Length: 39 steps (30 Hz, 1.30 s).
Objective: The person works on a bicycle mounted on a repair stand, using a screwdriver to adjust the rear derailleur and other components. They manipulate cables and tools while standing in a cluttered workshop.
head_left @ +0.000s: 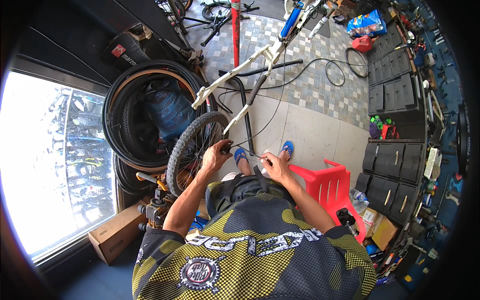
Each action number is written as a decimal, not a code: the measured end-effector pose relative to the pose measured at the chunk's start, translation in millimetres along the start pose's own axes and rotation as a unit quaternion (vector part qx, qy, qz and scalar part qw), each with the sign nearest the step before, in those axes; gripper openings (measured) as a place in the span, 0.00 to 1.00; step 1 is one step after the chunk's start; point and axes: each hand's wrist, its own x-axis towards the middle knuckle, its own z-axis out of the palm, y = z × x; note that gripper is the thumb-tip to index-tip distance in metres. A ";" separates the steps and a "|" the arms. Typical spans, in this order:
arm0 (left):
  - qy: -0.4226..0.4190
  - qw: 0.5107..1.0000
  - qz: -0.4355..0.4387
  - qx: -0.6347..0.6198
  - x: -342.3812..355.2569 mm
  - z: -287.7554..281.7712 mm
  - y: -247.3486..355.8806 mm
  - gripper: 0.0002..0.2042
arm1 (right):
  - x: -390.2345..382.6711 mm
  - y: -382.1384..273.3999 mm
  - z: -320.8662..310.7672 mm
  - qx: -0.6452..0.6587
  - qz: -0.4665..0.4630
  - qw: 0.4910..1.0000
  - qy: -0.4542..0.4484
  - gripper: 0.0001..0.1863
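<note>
As left hand (215, 157) holds dark part (226, 146) | right hand (276, 169): item (257, 155) (thin)

the red chair (327, 173) is smooth plastic; left of it, the tyre (182, 142) is rough, matt rubber; beyond it, the bike frame (272, 52) looks like painted metal; beside it, the box (385, 232) is matt cardboard.

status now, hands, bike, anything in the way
Left hand: holding small dark part beside wheel. Right hand: pinching something thin, tool or cable unclear. White bike frame: ahead. Red chair: beside right forearm.
</note>
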 end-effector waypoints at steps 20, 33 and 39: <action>-0.042 0.956 0.042 -0.287 -26.3 -6.1 106.7 0.31 | -26.2 30.9 -32.0 0.081 0.046 0.995 0.032 0.11; 0.015 0.967 0.118 -0.226 -41.8 -31.9 165.7 0.31 | -29.8 21.8 -38.9 0.093 0.004 0.994 0.065 0.12; 0.050 0.975 0.115 -0.181 -51.1 -37.3 169.6 0.31 | -31.0 15.1 -42.9 0.084 0.015 0.994 0.062 0.11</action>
